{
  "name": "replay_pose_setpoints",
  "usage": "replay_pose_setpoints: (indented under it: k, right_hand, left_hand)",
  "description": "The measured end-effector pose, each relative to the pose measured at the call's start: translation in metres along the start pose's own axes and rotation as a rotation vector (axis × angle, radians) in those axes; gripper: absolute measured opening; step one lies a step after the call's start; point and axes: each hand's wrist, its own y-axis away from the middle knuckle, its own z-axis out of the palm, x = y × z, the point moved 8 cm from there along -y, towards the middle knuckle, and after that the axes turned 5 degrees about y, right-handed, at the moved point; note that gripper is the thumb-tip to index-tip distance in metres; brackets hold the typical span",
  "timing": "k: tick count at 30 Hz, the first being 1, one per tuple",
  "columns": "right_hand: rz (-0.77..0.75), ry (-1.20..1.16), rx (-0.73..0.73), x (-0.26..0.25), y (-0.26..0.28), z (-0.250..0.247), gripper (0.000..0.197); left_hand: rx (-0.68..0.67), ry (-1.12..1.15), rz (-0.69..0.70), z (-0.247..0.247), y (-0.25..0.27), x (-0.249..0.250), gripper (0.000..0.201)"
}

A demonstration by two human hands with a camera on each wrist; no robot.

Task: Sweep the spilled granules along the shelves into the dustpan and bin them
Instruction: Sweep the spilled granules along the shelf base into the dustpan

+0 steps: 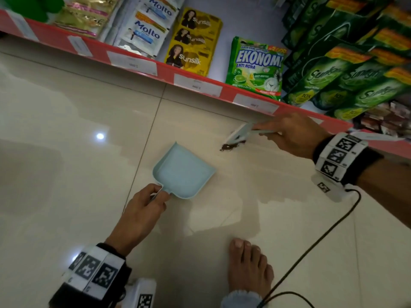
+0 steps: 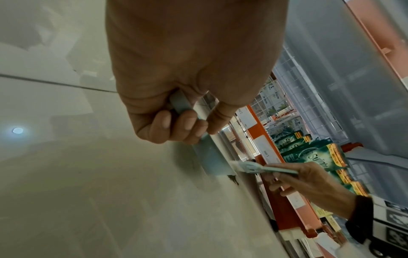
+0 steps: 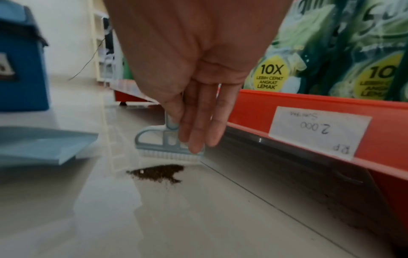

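Note:
A small dark heap of granules (image 1: 230,146) lies on the pale floor tiles just in front of the bottom shelf. My right hand (image 1: 266,132) holds a light blue hand brush (image 1: 239,134) by its handle, bristles down right behind the heap (image 3: 156,172). In the right wrist view the brush head (image 3: 167,144) hovers just above the floor. My left hand (image 1: 159,194) grips the handle of a light blue dustpan (image 1: 184,172), which lies on the floor with its open mouth toward the granules, a short gap away. The pan looks empty.
A red shelf edge (image 1: 195,85) with white price labels runs diagonally behind the spill, stocked with sachets and green pouches. A blue bin (image 3: 19,69) stands farther along the aisle. My bare foot (image 1: 249,265) and a black cable (image 1: 322,236) are on the floor nearby.

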Motion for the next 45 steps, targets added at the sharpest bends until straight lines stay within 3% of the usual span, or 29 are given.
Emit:
replay_pose_setpoints:
  k: [5,8,12,16,22,25,28,33,35,41,43,45]
  right_hand:
    - [0.110,0.097,0.049,-0.001,-0.015,0.006,0.032]
    - [0.216,0.084,-0.036,-0.004,-0.017,0.022,0.028]
    - [0.224,0.036,-0.112,-0.021,0.001,0.035,0.028]
    - [0.263,0.044,-0.003,-0.027,0.027,0.025,0.021]
    - [0.647,0.204,0.222,0.024,0.062,0.003,0.018]
    - [0.766,0.185,0.157,0.040,0.066,0.018,0.023]
    - [0.669,0.106,0.047,0.022,0.055,0.042,0.028]
    - [0.437,-0.002,0.089,-0.036,0.043,0.045,0.030]
    - [0.470,0.040,0.134,-0.029,0.046,0.034,0.027]
    - [0.775,0.209,0.211,0.042,0.057,0.012,0.016]
    - [0.787,0.169,0.152,0.051,0.054,0.023,0.017]
    - [0.707,0.117,0.074,0.044,0.048,0.040,0.023]
  left_hand:
    - [-0.052,-0.034,0.020,0.016,-0.007,0.015,0.025]
    - [-0.069,-0.060,0.032,0.022,-0.011,0.021,0.026]
    - [-0.092,-0.062,0.031,0.027,-0.012,0.025,0.025]
    - [-0.130,-0.117,-0.020,0.030,-0.013,0.027,0.023]
    - [-0.184,-0.201,-0.017,0.036,-0.019,0.038,0.023]
    - [-0.158,-0.118,-0.046,0.044,-0.023,0.035,0.023]
    - [-0.124,-0.026,-0.083,0.053,-0.025,0.032,0.018]
    - [-0.161,-0.065,-0.030,0.061,-0.020,0.033,0.019]
    - [-0.161,-0.084,-0.012,0.059,-0.019,0.031,0.021]
    - [-0.153,-0.093,0.010,0.052,-0.018,0.024,0.024]
    - [-0.155,-0.099,0.013,0.051,-0.018,0.024,0.023]
    - [-0.168,-0.107,0.010,0.054,-0.018,0.020,0.022]
